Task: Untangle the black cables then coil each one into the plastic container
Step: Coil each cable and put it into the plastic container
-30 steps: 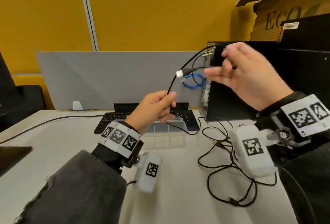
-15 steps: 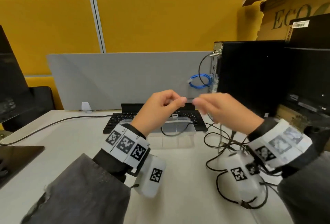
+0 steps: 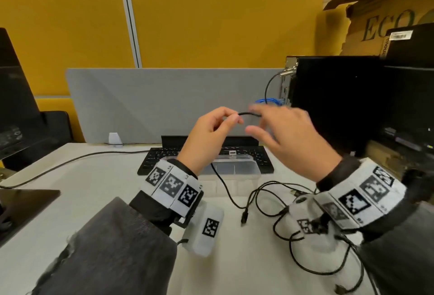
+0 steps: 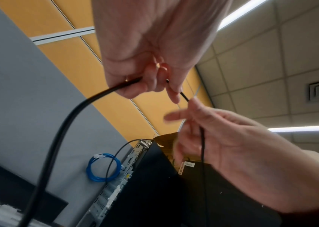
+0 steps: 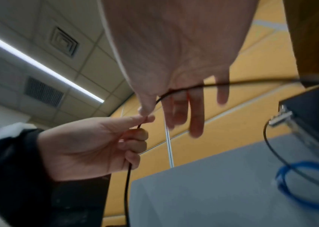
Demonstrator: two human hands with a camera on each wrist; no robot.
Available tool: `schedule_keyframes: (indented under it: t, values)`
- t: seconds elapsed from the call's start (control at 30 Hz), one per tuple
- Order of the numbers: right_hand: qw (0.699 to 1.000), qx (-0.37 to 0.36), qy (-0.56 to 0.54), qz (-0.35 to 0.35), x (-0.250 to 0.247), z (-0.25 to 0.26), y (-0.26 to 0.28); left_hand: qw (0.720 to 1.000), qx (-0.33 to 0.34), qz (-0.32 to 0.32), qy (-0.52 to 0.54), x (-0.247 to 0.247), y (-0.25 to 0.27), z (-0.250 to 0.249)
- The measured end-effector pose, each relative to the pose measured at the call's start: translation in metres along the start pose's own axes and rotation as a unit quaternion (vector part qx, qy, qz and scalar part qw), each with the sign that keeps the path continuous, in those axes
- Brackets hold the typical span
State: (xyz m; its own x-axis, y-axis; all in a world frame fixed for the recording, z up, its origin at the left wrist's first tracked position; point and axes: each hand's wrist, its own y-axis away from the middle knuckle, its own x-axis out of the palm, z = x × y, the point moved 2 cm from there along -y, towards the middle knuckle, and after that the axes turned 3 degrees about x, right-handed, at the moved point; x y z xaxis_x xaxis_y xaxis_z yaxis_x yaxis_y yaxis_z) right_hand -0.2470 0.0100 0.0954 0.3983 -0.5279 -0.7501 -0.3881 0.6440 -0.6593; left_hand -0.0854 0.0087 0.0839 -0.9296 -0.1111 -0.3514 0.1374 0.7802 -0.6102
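Standing at a pale white desk [image 3: 98, 200], a person in dark grey sleeves works above a clear plastic container [image 3: 237, 167] that sits in front of a black keyboard [image 3: 150, 160], with a black computer tower [image 3: 333, 102] to the right. Beside the container, toward the right edge of the desk, a loose tangle of thin black cables [image 3: 277, 203] lies spread out, none of it yet inside the box as far as can be seen. Both hands are raised above the container. The left hand [image 3: 206, 137] pinches one thin black cable [image 3: 249, 113] between thumb and forefinger, its other fingers curled around the strand, which hangs down past the container rim to a small plug lying on the desk. The right hand [image 3: 288, 137] is blurred; its fingers are spread and mostly straight, thumb tip meeting the cable just beside the left pinch, and whether it truly grips cannot be told. The step appears to be forming the first loop of a coil. To do it well, the left pinch should probably stay firm as the anchor while the right hand gathers even, relaxed loops, letting the strand slide rather than twist. The trailing end looks likely to snag the tangle, so drawing it clear first would help.
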Motion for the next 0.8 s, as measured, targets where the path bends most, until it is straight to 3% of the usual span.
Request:
schedule_keyframes:
  t: [0.07, 0.1, 0.17, 0.2, 0.23, 0.27, 0.37, 0.43, 0.5, 0.6, 0.67, 0.7, 0.8]
  values:
    - [0.988, 0.023, -0.122, 0.093, 0.005, 0.002, -0.002, 1.000, -0.006, 0.003, 0.006, -0.005, 0.001, 0.000]
    - [0.978, 0.052, -0.182, 0.082, 0.004, -0.008, -0.006, 1.000, -0.026, 0.008, 0.011, -0.010, 0.002, 0.004]
    - [0.930, 0.161, -0.327, -0.038, -0.006, -0.041, -0.018, 0.996, -0.080, 0.019, 0.032, -0.021, 0.008, 0.016]
    - [0.878, 0.231, -0.399, -0.126, -0.016, -0.061, -0.020, 0.993, -0.102, 0.022, 0.045, -0.027, 0.012, 0.023]
    - [0.831, 0.295, -0.421, -0.214, -0.025, -0.080, -0.019, 0.991, -0.118, 0.020, 0.053, -0.032, 0.015, 0.029]
    - [0.826, 0.324, -0.372, -0.274, -0.035, -0.095, -0.013, 0.991, -0.127, 0.012, 0.051, -0.037, 0.017, 0.034]
    - [0.873, 0.301, -0.191, -0.332, -0.048, -0.112, -0.001, 0.991, -0.118, -0.046, 0.034, -0.045, 0.017, 0.036]
    - [0.933, 0.246, -0.028, -0.262, -0.039, -0.085, -0.004, 0.995, -0.085, -0.058, 0.018, -0.042, 0.013, 0.027]
    - [0.973, 0.129, 0.098, -0.165, -0.022, -0.032, -0.008, 0.998, -0.043, -0.037, -0.017, -0.030, 0.010, 0.014]
    - [0.999, -0.024, 0.016, 0.014, 0.011, 0.027, -0.003, 0.999, 0.001, -0.013, -0.033, -0.019, 0.007, 0.001]
    - [0.989, -0.013, -0.126, 0.073, 0.016, 0.026, -0.005, 1.000, -0.001, 0.001, -0.029, -0.026, 0.011, 0.001]
    - [0.985, 0.015, -0.163, 0.052, 0.014, 0.014, -0.009, 0.999, -0.010, 0.001, -0.034, -0.032, 0.014, 0.004]
    - [0.966, 0.156, -0.150, -0.140, 0.000, -0.047, -0.013, 0.998, -0.051, -0.024, -0.041, -0.055, 0.023, 0.024]
